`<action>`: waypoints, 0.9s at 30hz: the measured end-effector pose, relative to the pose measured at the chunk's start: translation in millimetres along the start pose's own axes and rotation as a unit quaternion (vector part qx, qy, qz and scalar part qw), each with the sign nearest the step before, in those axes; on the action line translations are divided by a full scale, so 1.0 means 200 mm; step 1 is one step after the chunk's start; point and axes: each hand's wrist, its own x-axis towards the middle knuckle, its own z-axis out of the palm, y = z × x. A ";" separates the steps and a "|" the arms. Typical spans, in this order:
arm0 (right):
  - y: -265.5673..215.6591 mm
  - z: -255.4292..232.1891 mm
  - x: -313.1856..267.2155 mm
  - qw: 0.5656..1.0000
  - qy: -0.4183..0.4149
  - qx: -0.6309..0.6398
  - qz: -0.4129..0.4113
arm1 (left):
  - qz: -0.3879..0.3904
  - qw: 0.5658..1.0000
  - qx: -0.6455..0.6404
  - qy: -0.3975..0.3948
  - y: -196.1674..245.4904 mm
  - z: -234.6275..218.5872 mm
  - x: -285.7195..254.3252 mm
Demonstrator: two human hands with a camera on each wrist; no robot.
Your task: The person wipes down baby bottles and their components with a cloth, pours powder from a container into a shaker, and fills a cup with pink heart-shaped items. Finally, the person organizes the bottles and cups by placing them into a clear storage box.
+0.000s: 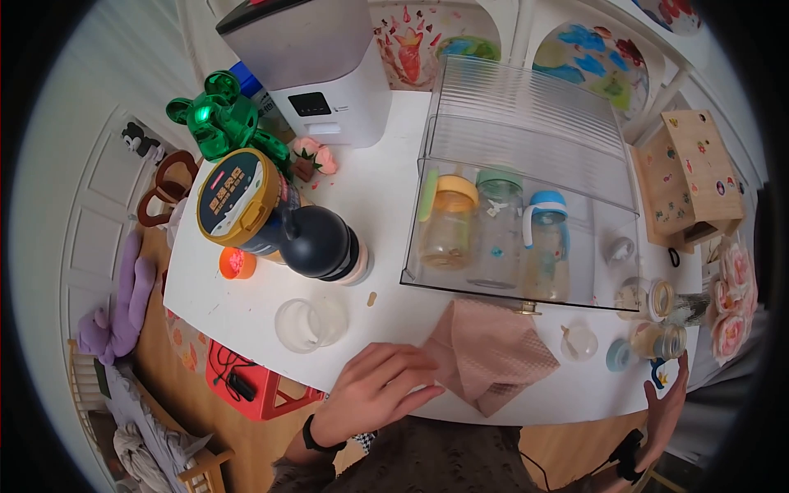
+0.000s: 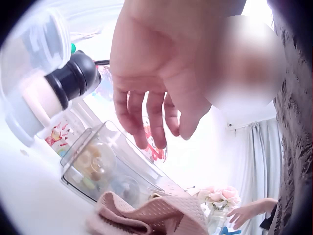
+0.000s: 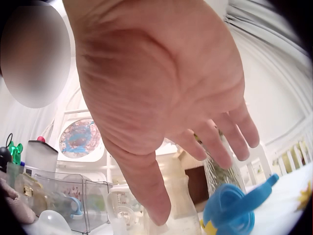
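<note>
Knock risk

Left hand point(image 1: 378, 386), loose and empty, hangs beside the pink waffle-textured cloth point(image 1: 501, 353). Right hand point(image 1: 667, 404), fingers spread, is near a clear rounded bottle point(image 3: 180, 203) and blue plastic cap point(image 3: 235, 215) on the white bench point(image 1: 246, 304); a sideways sweep could topple either.

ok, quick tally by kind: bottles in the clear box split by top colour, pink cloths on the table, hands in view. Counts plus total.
Yellow-topped bottle: 1
Green-topped bottle: 1
Blue-topped bottle: 1
Pink cloth: 1
Hands: 2 (left hand, right hand)
Total: 6
</note>
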 end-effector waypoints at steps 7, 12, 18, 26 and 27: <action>-0.46 -0.23 -0.15 0.992 0.060 0.084 -0.078 | -0.135 0.882 -0.009 0.451 -0.13 -0.15 -0.29; -1.02 -0.02 -0.06 0.953 -0.140 0.115 -0.243 | -0.249 0.916 0.085 0.303 -0.23 -0.23 -0.35; -1.22 0.20 -0.05 0.870 -0.217 0.075 -0.435 | -0.371 0.916 0.031 0.151 -0.24 -0.14 -0.33; -1.20 0.37 -0.05 0.836 -0.264 0.006 -0.481 | -0.318 0.904 -0.096 0.268 -0.22 -0.10 -0.39; -1.19 0.35 -0.04 0.842 -0.262 0.003 -0.472 | -0.263 0.921 -0.106 0.268 -0.22 -0.07 -0.41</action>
